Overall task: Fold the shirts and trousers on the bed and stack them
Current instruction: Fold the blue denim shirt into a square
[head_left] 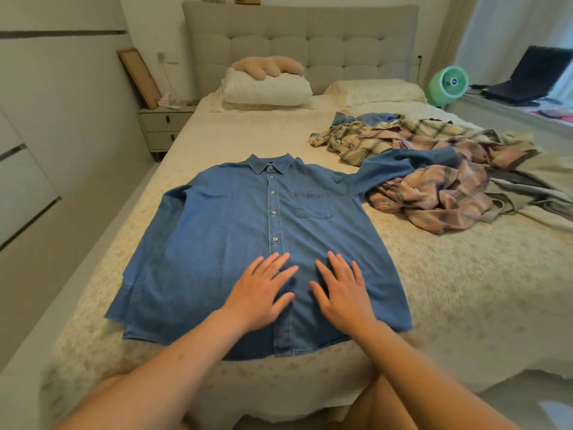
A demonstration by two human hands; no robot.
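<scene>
My left hand and right hand lie flat on the lower front of the blue denim shirt, fingers straight and spread, grasping nothing, one on each side of the button placket. The shirt is spread face up and buttoned across the foot end of the bed, its hem reaching the foot edge nearest me and its collar pointing toward the headboard. One sleeve lies down along the shirt's side near the bed's left edge; the other stretches out toward the right side, where its end rests over the heap of unfolded clothes. By my judgement the job has barely begun: this shirt is only laid out and being smoothed, with no fold made in it yet, and I see no finished stack anywhere on the bed. What remains is folding this shirt, then working through the heap, which holds plaid shirts in cream and pinkish checks, another blue piece, and some grey and beige garments toward the right edge that may be trousers, though I cannot tell for sure. No brand, label or legible writing shows on the shirt or anything else here.
</scene>
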